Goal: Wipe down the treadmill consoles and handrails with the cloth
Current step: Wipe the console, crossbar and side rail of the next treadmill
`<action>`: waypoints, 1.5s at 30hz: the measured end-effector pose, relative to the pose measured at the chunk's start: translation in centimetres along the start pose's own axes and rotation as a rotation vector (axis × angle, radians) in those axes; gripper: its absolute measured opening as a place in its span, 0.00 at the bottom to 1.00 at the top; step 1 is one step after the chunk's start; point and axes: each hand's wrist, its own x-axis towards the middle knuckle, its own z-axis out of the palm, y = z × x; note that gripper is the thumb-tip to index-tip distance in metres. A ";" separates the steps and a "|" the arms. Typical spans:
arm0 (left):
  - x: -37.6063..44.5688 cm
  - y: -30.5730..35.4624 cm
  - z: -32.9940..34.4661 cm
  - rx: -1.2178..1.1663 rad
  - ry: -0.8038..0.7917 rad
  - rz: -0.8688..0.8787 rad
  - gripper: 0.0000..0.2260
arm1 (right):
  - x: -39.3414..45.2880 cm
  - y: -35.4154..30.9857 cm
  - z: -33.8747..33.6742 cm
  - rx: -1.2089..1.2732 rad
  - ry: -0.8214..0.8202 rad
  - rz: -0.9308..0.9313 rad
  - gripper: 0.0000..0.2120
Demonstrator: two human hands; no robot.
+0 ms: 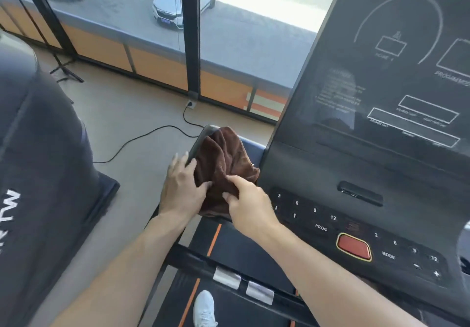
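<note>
gym: treadmill console [368,148] w/ speed btns, running belt [236,250], big street-facing windows [122,4].

A white car [183,1] stands outside the window, far beyond the grip. A black cable [152,133] crosses the floor from a wall socket [190,103], just past it. A white shoe [205,309] stands on the belt below.
</note>
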 end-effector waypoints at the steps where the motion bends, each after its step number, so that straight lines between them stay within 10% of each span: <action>1: -1.5 -0.4 -0.3 -0.003 0.019 -0.014 0.23 | -0.7 0.1 -0.2 0.139 -0.049 0.007 0.18; 4: -6.5 -1.0 -0.7 -0.115 0.013 -0.015 0.07 | -4.5 0.4 -0.5 0.425 -0.173 -0.044 0.14; 11: -17.2 3.7 -0.4 -0.618 0.107 -0.260 0.07 | -14.9 4.2 -3.7 0.734 -0.292 -0.136 0.16; 19: -26.7 12.7 5.8 -0.679 0.038 -0.135 0.05 | -25.9 13.5 -13.2 0.446 -0.186 -0.203 0.26; 26: -32.4 16.4 15.3 -0.627 -0.193 -0.067 0.03 | -28.8 27.0 -13.4 -0.283 0.322 -0.344 0.24; 34: -34.9 15.1 19.7 -0.481 -0.625 -0.237 0.10 | -28.5 36.8 -8.1 -0.573 0.149 -0.074 0.37; 41: -33.3 15.5 20.2 -0.402 -0.389 -0.167 0.05 | -25.9 37.7 -8.8 -0.038 0.200 -0.017 0.13; 45: -31.0 16.3 19.8 -0.162 -0.138 0.142 0.03 | -26.7 37.7 -10.3 -0.373 0.245 0.345 0.35</action>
